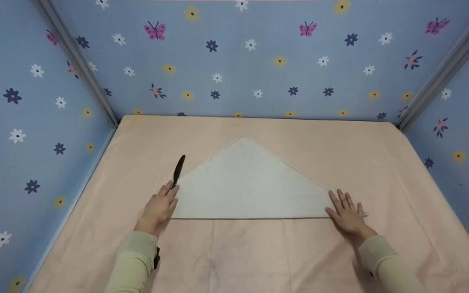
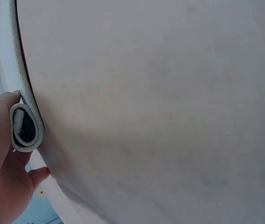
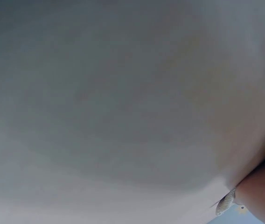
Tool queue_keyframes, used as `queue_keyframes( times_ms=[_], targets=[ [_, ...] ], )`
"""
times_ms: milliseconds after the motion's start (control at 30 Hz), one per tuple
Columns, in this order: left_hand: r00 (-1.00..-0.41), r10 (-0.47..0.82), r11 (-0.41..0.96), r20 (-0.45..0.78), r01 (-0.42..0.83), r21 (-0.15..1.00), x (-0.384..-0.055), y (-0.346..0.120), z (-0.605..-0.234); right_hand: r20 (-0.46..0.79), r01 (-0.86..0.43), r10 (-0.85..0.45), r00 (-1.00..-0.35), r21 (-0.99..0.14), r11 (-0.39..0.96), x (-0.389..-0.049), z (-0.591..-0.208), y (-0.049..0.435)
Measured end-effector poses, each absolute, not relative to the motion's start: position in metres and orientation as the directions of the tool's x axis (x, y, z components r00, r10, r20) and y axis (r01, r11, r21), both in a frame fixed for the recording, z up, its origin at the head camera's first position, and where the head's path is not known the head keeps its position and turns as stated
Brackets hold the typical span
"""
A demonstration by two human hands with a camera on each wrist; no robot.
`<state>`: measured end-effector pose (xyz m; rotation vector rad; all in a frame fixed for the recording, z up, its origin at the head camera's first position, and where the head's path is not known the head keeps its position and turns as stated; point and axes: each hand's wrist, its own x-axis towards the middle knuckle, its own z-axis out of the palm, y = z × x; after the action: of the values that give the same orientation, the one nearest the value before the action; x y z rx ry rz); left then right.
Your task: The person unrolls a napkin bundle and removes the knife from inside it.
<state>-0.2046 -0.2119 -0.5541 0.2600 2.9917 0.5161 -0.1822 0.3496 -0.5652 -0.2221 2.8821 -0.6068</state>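
A white cloth (image 1: 250,187), pointed at the far side, lies folded on the table with a straight near edge. Its left end is rolled up, and the open end of the roll (image 2: 35,135) shows a dark hollow in the left wrist view. My left hand (image 1: 160,205) holds this roll, thumb on one side and fingers on the other. A black knife (image 1: 180,167) sticks out beyond those fingers; its lower part is hidden. My right hand (image 1: 348,217) rests on the cloth's right end, fingers spread and fairly straight. A small pale tip of cloth (image 3: 225,203) pokes out beside it.
A pink-beige tablecloth (image 1: 250,256) with creases covers the table. Blue panels with flowers and butterflies (image 1: 242,57) stand behind the table and along both sides, with grey posts (image 1: 82,65) at the back corners.
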Motion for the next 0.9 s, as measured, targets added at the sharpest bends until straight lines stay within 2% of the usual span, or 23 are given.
queue_keyframes(
  times_ms=[233, 900],
  targets=[
    [-0.977, 0.206, 0.925, -0.052, 0.177, 0.337, -0.205, -0.217, -0.555, -0.122, -0.130, -0.196, -0.973, -0.412, 0.902, -0.181, -0.563, 0.349],
    [-0.974, 0.209, 0.927, -0.087, 0.169, 0.336, -0.205, -0.225, -0.551, -0.143, -0.114, -0.184, -0.972, -0.398, 0.910, -0.181, -0.562, 0.348]
  ],
)
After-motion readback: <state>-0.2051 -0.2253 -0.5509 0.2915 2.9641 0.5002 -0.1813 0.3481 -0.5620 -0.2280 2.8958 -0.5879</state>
